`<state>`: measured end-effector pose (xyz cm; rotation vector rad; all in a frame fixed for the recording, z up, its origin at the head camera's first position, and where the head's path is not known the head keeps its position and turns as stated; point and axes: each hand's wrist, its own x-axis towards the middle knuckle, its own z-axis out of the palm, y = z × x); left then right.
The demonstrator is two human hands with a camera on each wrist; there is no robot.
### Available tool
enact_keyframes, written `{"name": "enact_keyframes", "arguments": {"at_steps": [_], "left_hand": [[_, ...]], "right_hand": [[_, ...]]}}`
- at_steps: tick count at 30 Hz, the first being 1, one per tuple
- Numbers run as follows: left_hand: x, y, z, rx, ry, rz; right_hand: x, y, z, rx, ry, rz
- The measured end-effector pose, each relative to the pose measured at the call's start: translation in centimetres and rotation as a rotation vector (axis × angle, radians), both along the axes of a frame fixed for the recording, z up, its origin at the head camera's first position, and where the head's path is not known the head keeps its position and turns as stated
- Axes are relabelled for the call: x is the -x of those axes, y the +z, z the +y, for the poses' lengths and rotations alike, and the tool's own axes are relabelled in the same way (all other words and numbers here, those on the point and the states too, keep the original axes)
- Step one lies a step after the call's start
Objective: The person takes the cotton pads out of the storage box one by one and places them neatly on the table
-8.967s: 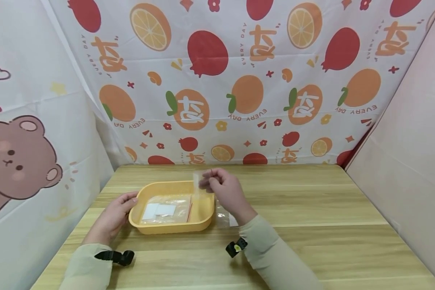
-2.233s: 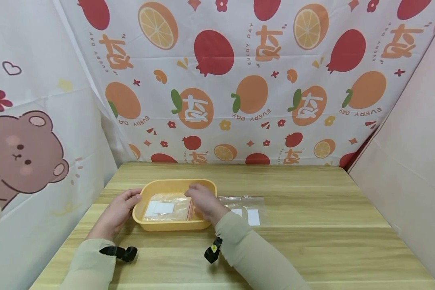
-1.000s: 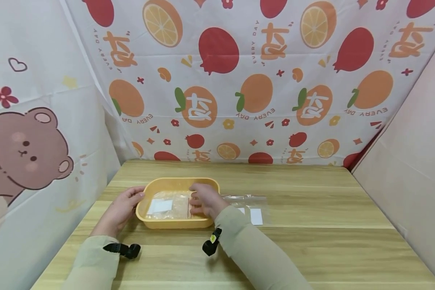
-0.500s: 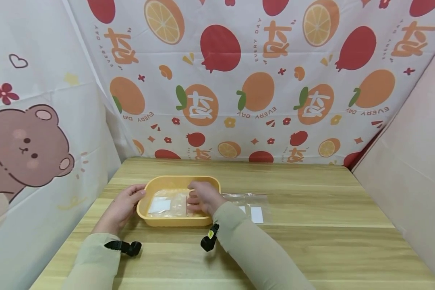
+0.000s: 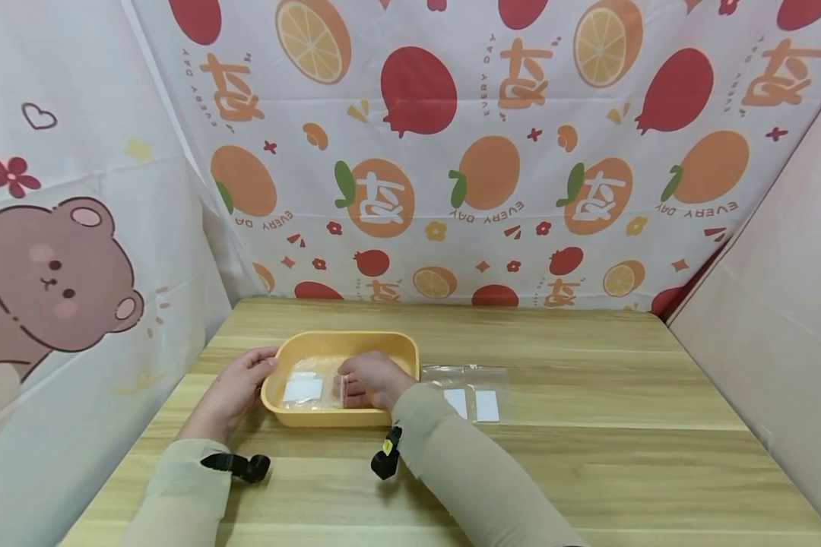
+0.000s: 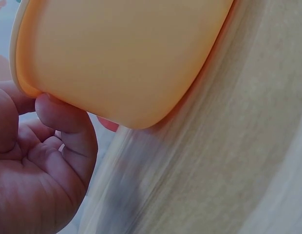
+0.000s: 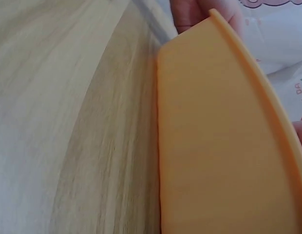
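The wood-grained counter, pale yellow-brown, fills the lower part of the head view. A yellow tray stands on it, left of the lower centre; just right of that, two white-patched clear bags lie side by side.

A smooth, matt plastic tray holds glossy, clear plastic bags bearing matt white, paper-like patches atop a smooth, wood-grained surface. Lightly creased printed cloth hangs behind; sleeves are matt, wrinkled fabric.
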<state>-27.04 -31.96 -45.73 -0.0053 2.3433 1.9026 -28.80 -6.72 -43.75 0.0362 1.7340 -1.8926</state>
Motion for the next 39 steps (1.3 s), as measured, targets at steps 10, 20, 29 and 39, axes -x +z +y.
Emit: {"name": "enact_keyframes", "arguments": {"at_steps": [10,20,29,39], "left_hand": [[0.1,0.1,-0.1,0.011,-0.005,-0.017],[-0.1,0.1,0.0,0.001,0.0,-0.014],[0.0,0.3,0.1,-0.006,-0.005,0.0],[-0.1,0.2,0.1,-0.008,0.004,-0.009]], "right_hand": [[0.0,-0.8,-0.9,-0.187,0.084,0.139],[-0.6,-0.1,-0.8,-0.185,0.013,0.211],[-0.3,1.7,1.0,-0.156,0.002,0.304],[-0.5,4.2,4.7,-0.078,0.054,0.347]]}}
